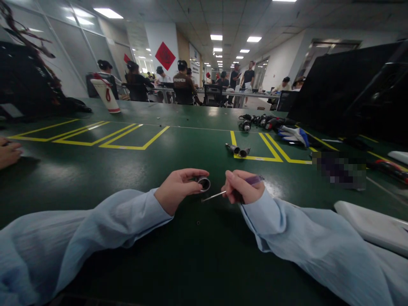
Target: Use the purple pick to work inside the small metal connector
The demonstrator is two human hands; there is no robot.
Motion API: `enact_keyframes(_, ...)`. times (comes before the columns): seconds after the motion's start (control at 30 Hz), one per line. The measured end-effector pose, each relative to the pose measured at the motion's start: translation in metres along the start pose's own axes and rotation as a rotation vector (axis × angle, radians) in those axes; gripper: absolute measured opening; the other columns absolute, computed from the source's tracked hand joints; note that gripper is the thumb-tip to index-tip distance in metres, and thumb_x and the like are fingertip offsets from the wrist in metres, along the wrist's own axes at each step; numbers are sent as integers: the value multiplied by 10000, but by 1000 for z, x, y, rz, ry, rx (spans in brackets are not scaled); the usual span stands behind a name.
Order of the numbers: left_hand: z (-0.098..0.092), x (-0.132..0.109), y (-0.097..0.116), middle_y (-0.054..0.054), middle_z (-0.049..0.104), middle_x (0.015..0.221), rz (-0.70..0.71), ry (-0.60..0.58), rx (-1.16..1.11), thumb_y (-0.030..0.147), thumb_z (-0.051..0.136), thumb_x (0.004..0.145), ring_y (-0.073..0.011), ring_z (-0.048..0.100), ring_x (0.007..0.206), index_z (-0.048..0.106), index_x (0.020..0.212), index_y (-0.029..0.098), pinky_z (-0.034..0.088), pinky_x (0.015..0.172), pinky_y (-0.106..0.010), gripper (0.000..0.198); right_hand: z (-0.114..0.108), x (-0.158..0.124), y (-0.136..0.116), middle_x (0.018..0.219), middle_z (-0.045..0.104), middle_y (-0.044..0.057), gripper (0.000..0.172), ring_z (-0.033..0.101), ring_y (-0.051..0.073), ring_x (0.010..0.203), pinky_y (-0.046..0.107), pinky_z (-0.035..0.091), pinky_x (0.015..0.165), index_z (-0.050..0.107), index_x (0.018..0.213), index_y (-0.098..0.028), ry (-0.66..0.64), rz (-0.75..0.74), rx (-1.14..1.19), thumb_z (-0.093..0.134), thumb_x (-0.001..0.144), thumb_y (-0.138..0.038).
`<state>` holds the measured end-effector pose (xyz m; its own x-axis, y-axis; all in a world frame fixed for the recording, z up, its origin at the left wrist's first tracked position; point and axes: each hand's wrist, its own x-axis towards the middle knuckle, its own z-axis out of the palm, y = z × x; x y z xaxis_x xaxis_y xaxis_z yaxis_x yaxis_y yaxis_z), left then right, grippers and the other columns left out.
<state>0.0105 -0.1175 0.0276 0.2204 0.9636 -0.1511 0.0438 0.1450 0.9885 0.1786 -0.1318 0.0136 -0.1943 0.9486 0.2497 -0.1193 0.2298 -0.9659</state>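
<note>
My left hand is closed around a small round metal housing, its dark hollow end facing right and toward me. In my right hand is a screwdriver with a purple handle. Its thin shaft slants down to the left, and the tip stays apart from the housing, a little below it. A tiny dark ring-shaped piece lies on the green table below my hands. Farther off, two similar metal housings lie on the yellow tape.
Several dark cabled parts and blue-white gloves lie at the back right. A white cup stands at the back left. Another person's hand rests at the left edge. A white object is beside my right sleeve.
</note>
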Motion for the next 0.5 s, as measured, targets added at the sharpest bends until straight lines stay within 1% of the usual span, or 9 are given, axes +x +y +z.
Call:
enact_keyframes(0.1,0,0,-1,-68,670,885,14,-12,2,125,663,582,-180,629,809,613,967,110,483,817,-346,389,-1,-5,-7,445,465,-27,357,437,84,420,232,335,439,503,512,-174,53,-308,-341,470,819,-354)
enact_keyframes(0.17,0,-1,-2,-69,670,891,26,-15,-5,134,671,580,-180,629,812,615,965,109,484,814,-341,390,-1,-7,-8,478,455,-18,331,442,92,466,242,348,487,491,522,-176,32,-520,-540,449,831,-286)
enact_keyframes(0.23,0,-2,-2,-69,672,889,44,-15,-14,136,671,580,-176,630,800,621,954,106,490,796,-331,379,-1,-7,-6,500,454,-10,299,435,99,492,248,353,512,478,540,-180,-21,-671,-664,440,831,-236)
enact_keyframes(0.33,1,-2,-3,-70,678,875,59,-24,-24,120,668,571,-169,632,777,629,931,106,499,767,-311,362,-1,-6,-4,515,458,-2,263,421,108,504,251,353,514,457,564,-185,-71,-789,-752,436,827,-197)
enact_keyframes(0.5,1,1,-4,-50,684,832,66,-30,-19,115,698,532,-160,633,757,632,879,104,499,769,-305,353,-3,-6,-4,514,464,14,262,415,115,506,256,345,506,446,560,-179,-88,-832,-810,439,823,-182)
